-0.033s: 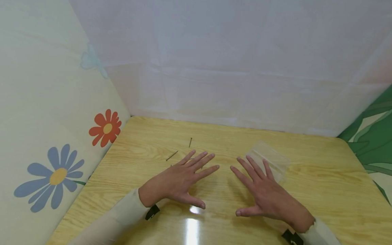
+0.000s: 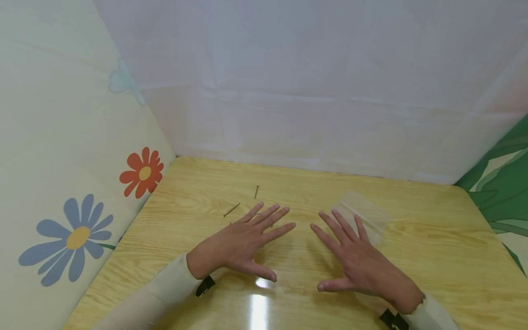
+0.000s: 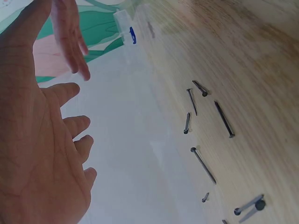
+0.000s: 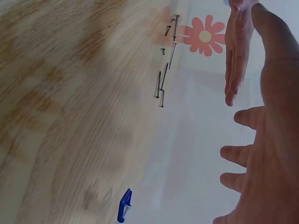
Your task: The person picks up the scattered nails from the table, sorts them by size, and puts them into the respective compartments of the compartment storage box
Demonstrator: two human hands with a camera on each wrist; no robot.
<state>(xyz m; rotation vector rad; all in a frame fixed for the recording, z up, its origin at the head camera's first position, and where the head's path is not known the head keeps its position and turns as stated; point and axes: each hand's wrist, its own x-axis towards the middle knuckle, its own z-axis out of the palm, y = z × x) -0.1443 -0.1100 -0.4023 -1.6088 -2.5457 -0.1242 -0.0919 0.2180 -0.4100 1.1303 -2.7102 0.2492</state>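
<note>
The left hand (image 2: 243, 243) has its grip spread wide above the worktop (image 2: 445, 247), the nails (image 2: 232, 210) partly hidden behind its fingers; the right hand (image 2: 363, 266), its grip equally wide, overlaps a clear plastic zip bag (image 2: 373, 213) with a blue slider (image 4: 124, 205); wood grain shows between the two hands; nails and bag lie well apart, inside the worktop's far edge along the pale backdrop (image 2: 264, 91).
</note>
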